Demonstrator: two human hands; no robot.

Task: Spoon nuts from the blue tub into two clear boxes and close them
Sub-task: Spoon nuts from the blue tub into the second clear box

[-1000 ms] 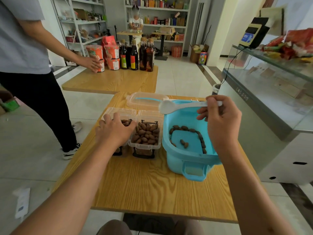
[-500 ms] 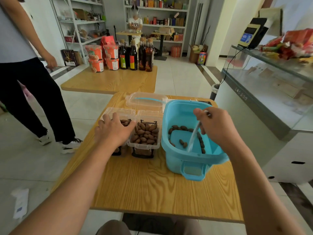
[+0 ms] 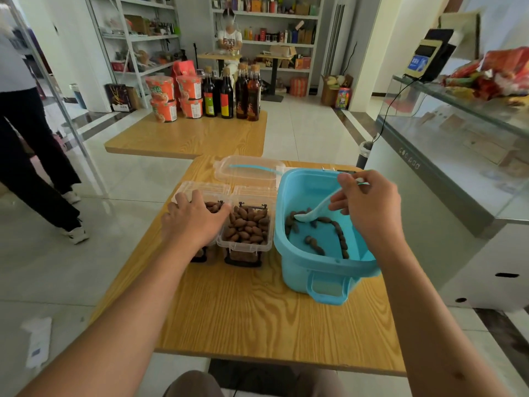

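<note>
Head view: a wooden table (image 3: 257, 316) carries a blue tub (image 3: 320, 270) on the right and two clear boxes side by side to its left. The right hand (image 3: 369, 207) is over the tub, fingers curled round the handle of a white spoon (image 3: 317, 210); the spoon slants down into the tub and its bowl lies among the nuts (image 3: 337, 239) left on the tub floor, which form a thin line with a few loose ones. The right box (image 3: 246, 233) stands just beside the tub, its lid back, filled close to the rim with nuts. The left box (image 3: 206, 193) touches the right box; the left hand (image 3: 194, 222) rests on top of it, fingers spread and bent over its edges, covering most of its contents, so its fill level cannot be judged. A clear lid (image 3: 249, 171) lies flat behind the boxes. On a second table (image 3: 189, 138) farther back stand dark bottles (image 3: 232, 96) and orange cups (image 3: 174, 98). A person's legs (image 3: 31, 167) are at far left.
</note>
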